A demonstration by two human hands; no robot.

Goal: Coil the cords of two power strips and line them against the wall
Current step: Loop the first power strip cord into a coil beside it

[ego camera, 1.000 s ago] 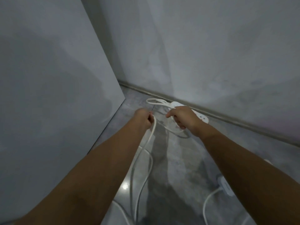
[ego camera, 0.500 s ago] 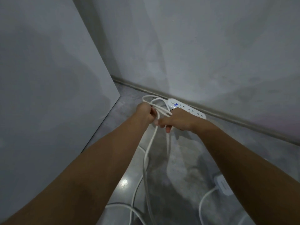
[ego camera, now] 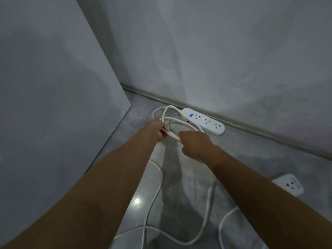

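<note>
Head view: loosen your grip and the loops may spring apart. Your left hand [ego camera: 158,131] curls its fingers tight round the bundled cord [ego camera: 172,119], and your right hand [ego camera: 195,143] pinches the next length beside it. Beyond, the power strip [ego camera: 203,121] lies along the wall [ego camera: 233,69]; slack trails over the floor [ego camera: 251,159].

I look down into the corner of a bare, dim indoor room: plain grey wall [ego camera: 233,51], a low skirting strip [ego camera: 251,127], a glossy grey floor [ego camera: 251,159], a white power strip [ego camera: 203,121] along the wall's foot.
</note>
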